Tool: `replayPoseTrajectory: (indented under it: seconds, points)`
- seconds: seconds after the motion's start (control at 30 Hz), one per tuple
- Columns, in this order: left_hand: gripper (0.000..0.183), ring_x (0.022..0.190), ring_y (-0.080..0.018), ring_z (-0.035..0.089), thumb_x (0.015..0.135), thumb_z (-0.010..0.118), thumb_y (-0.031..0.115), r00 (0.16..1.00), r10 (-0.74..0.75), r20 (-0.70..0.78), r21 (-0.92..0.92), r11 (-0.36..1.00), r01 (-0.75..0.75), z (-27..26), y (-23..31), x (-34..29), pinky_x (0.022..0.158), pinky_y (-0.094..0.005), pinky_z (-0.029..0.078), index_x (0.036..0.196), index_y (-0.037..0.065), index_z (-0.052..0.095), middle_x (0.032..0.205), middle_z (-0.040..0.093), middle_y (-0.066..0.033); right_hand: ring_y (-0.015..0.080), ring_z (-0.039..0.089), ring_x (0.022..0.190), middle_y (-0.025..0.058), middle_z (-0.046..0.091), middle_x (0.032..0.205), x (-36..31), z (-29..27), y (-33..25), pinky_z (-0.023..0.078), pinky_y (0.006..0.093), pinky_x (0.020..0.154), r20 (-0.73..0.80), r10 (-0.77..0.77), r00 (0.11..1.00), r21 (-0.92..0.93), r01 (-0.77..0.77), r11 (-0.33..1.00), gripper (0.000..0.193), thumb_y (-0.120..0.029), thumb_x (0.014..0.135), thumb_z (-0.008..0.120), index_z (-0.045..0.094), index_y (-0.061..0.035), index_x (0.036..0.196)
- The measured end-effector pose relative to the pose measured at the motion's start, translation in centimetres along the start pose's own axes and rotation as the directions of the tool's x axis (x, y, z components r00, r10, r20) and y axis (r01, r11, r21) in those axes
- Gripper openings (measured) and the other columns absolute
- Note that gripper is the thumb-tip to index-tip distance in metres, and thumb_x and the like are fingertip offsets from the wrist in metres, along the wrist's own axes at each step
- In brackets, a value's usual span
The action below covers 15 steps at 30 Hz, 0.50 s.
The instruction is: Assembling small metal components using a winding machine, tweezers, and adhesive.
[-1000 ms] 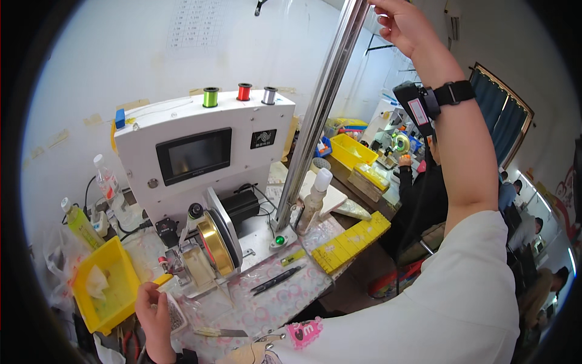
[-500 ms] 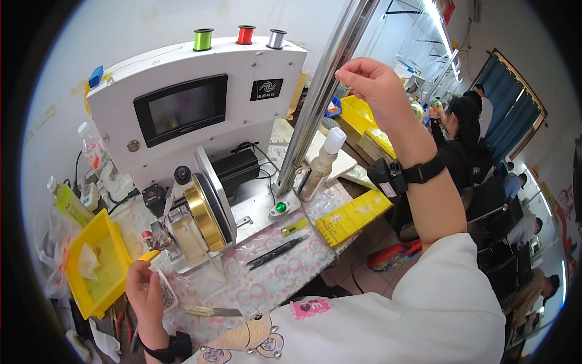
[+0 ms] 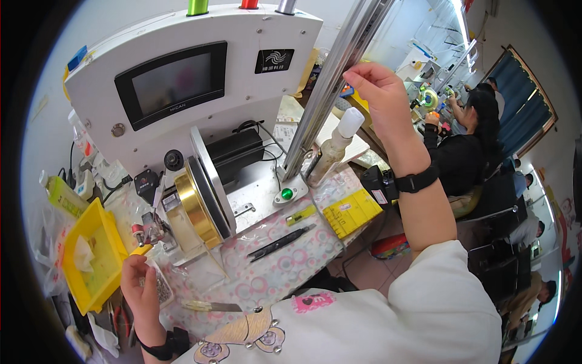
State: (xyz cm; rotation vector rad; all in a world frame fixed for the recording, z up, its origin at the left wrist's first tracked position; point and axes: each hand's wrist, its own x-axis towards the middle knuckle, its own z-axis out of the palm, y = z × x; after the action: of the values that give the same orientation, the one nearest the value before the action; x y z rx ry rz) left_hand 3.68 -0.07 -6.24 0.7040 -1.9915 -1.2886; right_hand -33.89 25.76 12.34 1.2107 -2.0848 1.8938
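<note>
We see our right hand (image 3: 379,91) lifted high, right beside the tall silver pole (image 3: 330,85). Its fingers are pinched together at the tips, but what they pinch is too small for us to tell. Just below this hand stands a squeeze bottle (image 3: 332,148) with a white cap, close to the foot of the pole.

Our left hand (image 3: 138,285) is low down, near the front edge of the table. Its fingers curl loosely over a small clear tray (image 3: 162,290) of tiny bits — we cannot tell if it grips anything. A yellow bin (image 3: 82,255) sits just beside it on the left.

Between our hands is the big white machine (image 3: 182,91) with a dark screen, and a gold wheel (image 3: 195,209) on its front. Black tweezers (image 3: 280,242) and a yellow box (image 3: 351,212) lie on the spotted table cover (image 3: 285,267).
</note>
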Motion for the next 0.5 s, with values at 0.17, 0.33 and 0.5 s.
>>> replayPoseTrajectory:
  seconds: [0.17,0.33,0.5]
  points:
    - [0.021,0.073,-0.0086,0.044,0.078,0.056,-0.002,1.0,0.004,0.008,-0.018,1.0,-0.004,0.0,0.3,0.0,0.072,-0.0214,0.036,0.098,0.001,0.052,0.081,0.047,-0.0002,0.0056,0.053,0.072,0.0005,0.061,0.079,-0.2,0.4,0.8,0.041,0.0191,0.067,-0.037,-0.05,0.998,0.054,0.052,0.997,0.011,-0.008,0.08,0.067,0.064,-0.0006,0.088]
    - [0.02,0.076,-0.0089,0.044,0.079,0.055,-0.002,1.0,-0.013,0.026,-0.032,0.999,0.014,-0.1,-0.3,-0.1,0.073,-0.0213,0.036,0.098,0.001,0.051,0.083,0.048,-0.0004,0.004,0.052,0.07,-0.0018,0.06,0.075,-0.6,0.8,1.0,0.04,0.0184,0.066,-0.084,-0.056,0.995,0.108,0.065,0.992,0.01,-0.009,0.08,0.068,0.065,-0.0011,0.085]
    - [0.018,0.076,-0.0088,0.044,0.081,0.056,0.0,0.999,-0.031,0.028,-0.051,0.998,0.033,-0.1,0.0,-0.1,0.073,-0.0211,0.035,0.099,0.001,0.051,0.083,0.048,-0.0003,0.0039,0.051,0.07,-0.0019,0.06,0.075,-0.9,1.0,1.8,0.04,0.0185,0.067,-0.09,-0.053,0.995,0.151,0.066,0.986,0.01,-0.008,0.079,0.068,0.065,-0.0013,0.085]
